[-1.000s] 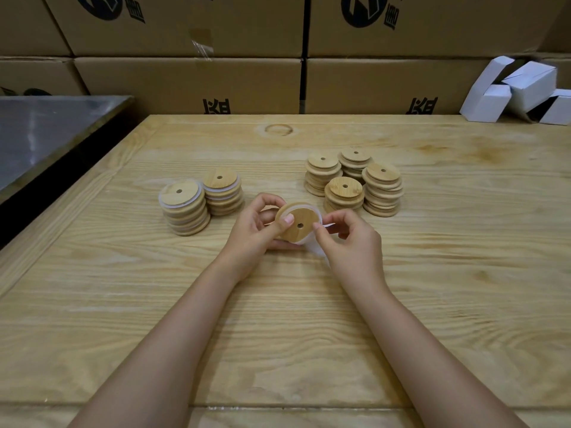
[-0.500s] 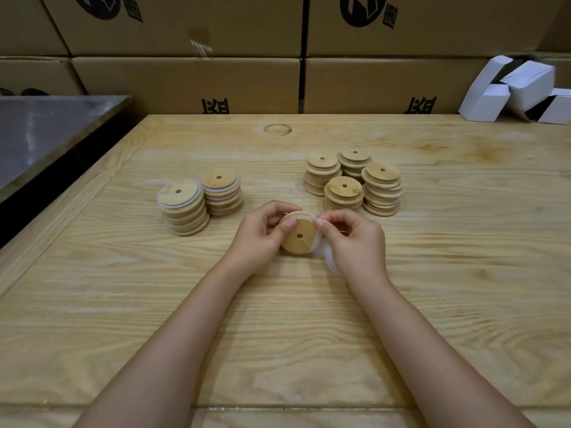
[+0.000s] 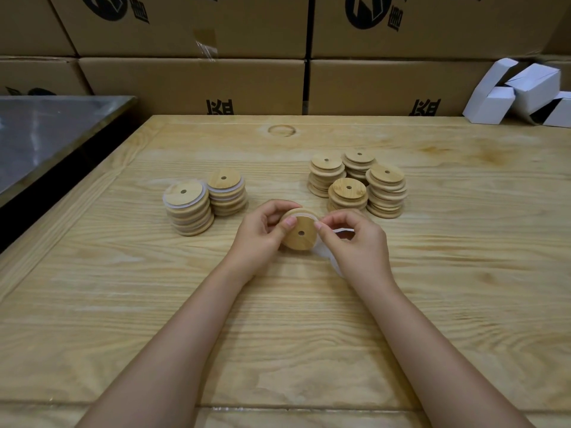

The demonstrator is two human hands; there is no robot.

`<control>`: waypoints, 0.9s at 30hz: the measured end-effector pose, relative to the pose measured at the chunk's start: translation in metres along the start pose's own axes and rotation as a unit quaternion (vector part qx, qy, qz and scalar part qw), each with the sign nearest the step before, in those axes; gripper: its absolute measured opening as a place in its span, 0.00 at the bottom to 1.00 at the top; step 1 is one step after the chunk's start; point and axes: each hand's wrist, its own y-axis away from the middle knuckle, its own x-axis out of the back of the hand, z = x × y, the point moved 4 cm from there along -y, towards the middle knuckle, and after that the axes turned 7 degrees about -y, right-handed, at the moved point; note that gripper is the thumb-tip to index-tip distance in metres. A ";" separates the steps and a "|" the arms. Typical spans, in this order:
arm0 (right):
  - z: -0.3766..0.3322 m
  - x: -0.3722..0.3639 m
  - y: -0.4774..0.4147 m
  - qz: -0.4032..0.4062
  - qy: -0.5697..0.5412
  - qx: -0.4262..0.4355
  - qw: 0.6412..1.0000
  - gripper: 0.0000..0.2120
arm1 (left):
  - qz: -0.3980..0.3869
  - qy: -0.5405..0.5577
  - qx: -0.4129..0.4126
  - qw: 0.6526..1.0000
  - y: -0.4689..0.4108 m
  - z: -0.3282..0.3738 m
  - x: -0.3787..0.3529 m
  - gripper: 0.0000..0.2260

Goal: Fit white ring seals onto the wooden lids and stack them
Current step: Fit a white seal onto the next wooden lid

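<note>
Lid lower now, in left hand

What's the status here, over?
Left hand grips lid. Right hand pinches seal at lid's rim. Seal partly on. Nothing blocking.

The pale wooden table carries two stacks of white-sealed lids at ten o'clock and four stacks of bare wooden lids at one o'clock. Small white cartons lie at two o'clock, and a ring-shaped mark shows at twelve.
</note>
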 end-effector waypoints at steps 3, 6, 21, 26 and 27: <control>-0.002 -0.001 0.002 0.005 0.045 0.038 0.998 0.05 | 0.015 0.026 0.010 0.999 0.000 0.001 0.001 0.09; -0.004 -0.001 0.004 0.016 0.077 0.071 0.994 0.04 | 0.025 0.064 0.025 0.997 0.000 0.001 0.001 0.09; 0.004 -0.002 -0.003 0.012 -0.056 -0.058 0.997 0.09 | 0.052 0.073 0.037 0.995 -0.003 0.001 0.006 0.09; 0.005 -0.001 -0.003 0.004 -0.079 -0.074 0.994 0.09 | 0.046 0.073 0.040 0.995 -0.002 0.000 0.006 0.08; 0.006 0.000 -0.003 0.003 -0.080 -0.076 0.994 0.09 | 0.042 0.071 0.041 0.996 -0.002 0.000 0.005 0.08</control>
